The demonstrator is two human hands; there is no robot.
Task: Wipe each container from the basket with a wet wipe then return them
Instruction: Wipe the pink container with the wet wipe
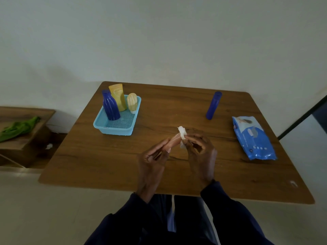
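A light blue basket [113, 127] sits at the table's left, holding a ribbed dark blue bottle [110, 106], a yellow tube [118, 97] and a small cream bottle [132, 102]. Above the table's middle, my left hand [153, 160] grips a small pinkish-orange container [174, 139] by its lower end. My right hand [200, 152] pinches a white wet wipe [182, 134] against the container's upper end. A slim blue bottle [213, 106] stands alone at the far right of the table.
A blue pack of wet wipes [253, 137] lies near the table's right edge. The wooden table [106, 161] stands against a pale wall. A low shelf with a green cloth [17, 128] is on the left.
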